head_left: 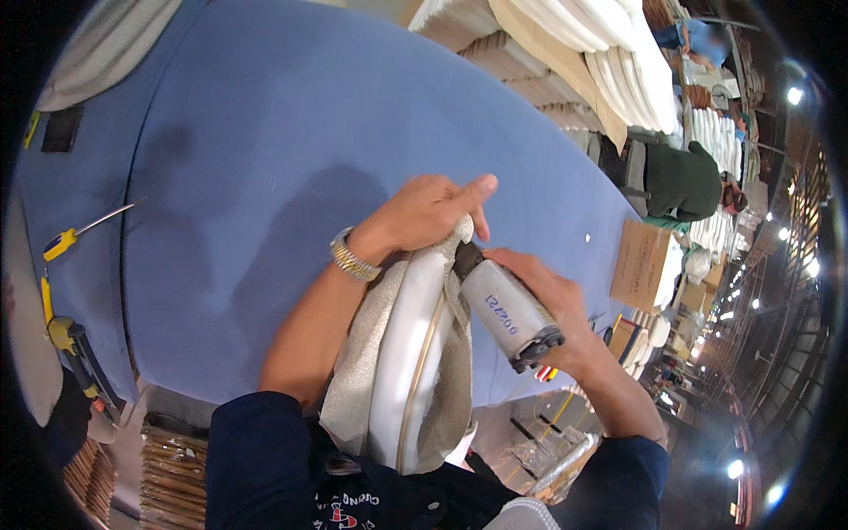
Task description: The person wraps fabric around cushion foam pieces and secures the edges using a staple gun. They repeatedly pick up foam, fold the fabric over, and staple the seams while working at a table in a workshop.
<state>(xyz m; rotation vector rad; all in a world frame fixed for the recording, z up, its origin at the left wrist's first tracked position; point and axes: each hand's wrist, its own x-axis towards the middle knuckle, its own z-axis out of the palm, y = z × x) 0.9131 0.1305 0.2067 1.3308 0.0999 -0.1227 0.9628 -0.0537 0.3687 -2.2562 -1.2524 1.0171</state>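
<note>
A long, narrow padded piece (408, 331) with white wadding stands in front of me, its near end close to my chest. Beige-grey fabric (353, 375) drapes down both its sides, and a thin tan strip runs along it. My left hand (430, 212) is closed on the fabric at the far tip, thumb pointing right. Gripped in my right hand (555, 305) is a grey staple gun (508, 305). Its dark nose is against or very near the fabric edge by my left fingers; exact contact is hidden.
Across the blue padded table (265, 97), a yellow-handled screwdriver (64, 243) and a yellow-and-black hand tool (71, 340) lie at left. White padded pieces (618, 66) are stacked behind. A cardboard box (643, 265) stands right, near a person in dark green (682, 181).
</note>
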